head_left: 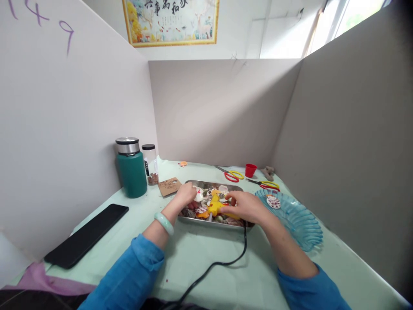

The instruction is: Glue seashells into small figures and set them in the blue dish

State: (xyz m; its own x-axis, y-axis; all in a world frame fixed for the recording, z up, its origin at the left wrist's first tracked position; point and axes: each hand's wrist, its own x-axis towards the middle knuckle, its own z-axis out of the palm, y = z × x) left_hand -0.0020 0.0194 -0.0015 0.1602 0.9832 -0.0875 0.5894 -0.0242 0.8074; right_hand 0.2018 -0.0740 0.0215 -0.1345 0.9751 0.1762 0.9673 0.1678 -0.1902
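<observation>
My left hand (187,193) is over the left end of a metal tray (190,220), its fingers pinched together. What they hold is hidden; a white piece with a red mark (199,194) lies right at the fingertips. Shells and small decorative pieces of mixed colours fill the tray. A yellow hot glue gun (215,206) is over these pieces, its nozzle toward me. My right hand (245,206) is curled over the gun's handle side, thumb against the yellow body. A black cord (226,261) runs from there toward me.
At right is a blue fluted glass plate (303,224) bearing a patterned disc (273,202). Scissors (231,175), more scissors (266,185) and a red cup (250,170) lie behind. Left are a cardboard piece (169,187), a jar (150,165), a green flask (131,172) and a phone (88,234).
</observation>
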